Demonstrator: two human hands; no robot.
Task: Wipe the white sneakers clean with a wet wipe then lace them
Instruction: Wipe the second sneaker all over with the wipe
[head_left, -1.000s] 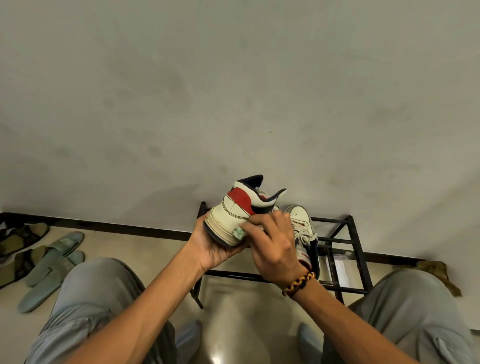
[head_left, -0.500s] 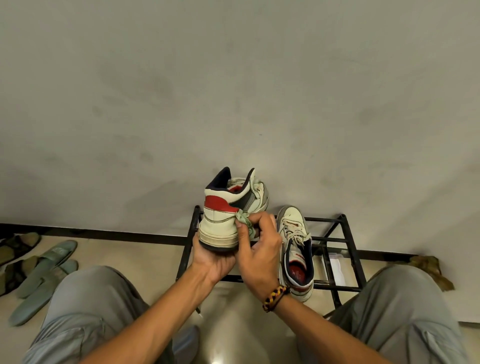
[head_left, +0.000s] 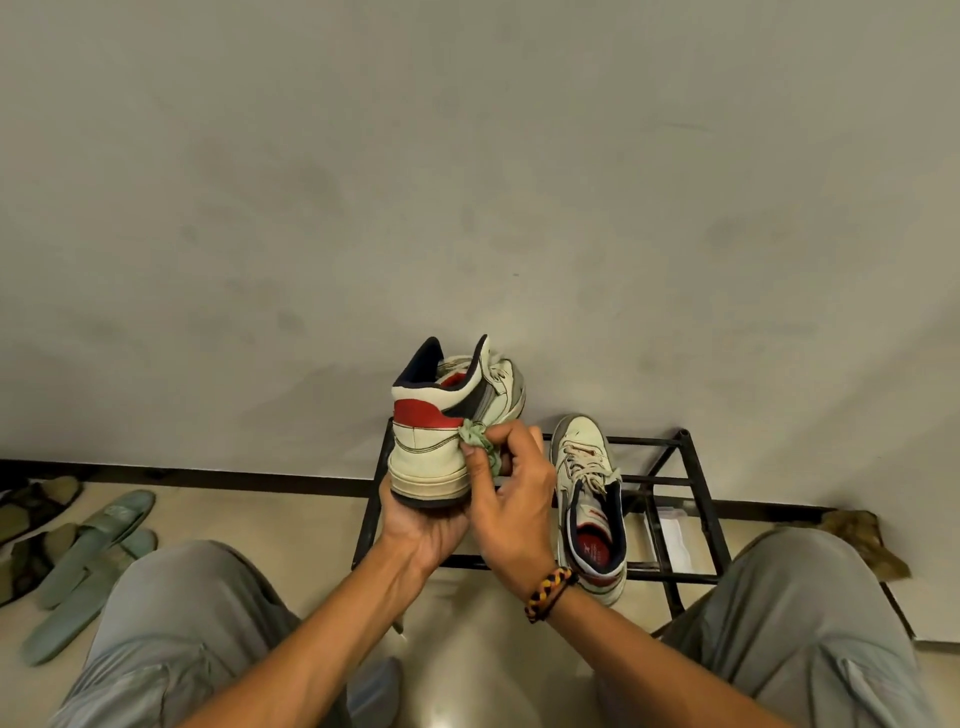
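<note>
Right hand (head_left: 511, 499) pinches the crumpled wipe (head_left: 479, 444) against the sneaker (head_left: 434, 457), now at the heel's side. Left hand (head_left: 423, 530) still cups its sole from below. Second sneaker (head_left: 589, 509) remains on the rack (head_left: 685, 514), just right.

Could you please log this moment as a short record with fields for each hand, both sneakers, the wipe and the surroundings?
left hand: cups the sole of the held sneaker from below
right hand: pinches the wet wipe against the sneaker's side near the heel
held sneaker: heel toward the camera, red heel patch
second sneaker: lies on the black metal rack, laces in
wipe: crumpled, greenish
floor, left: green slippers
stage: wiping
</note>
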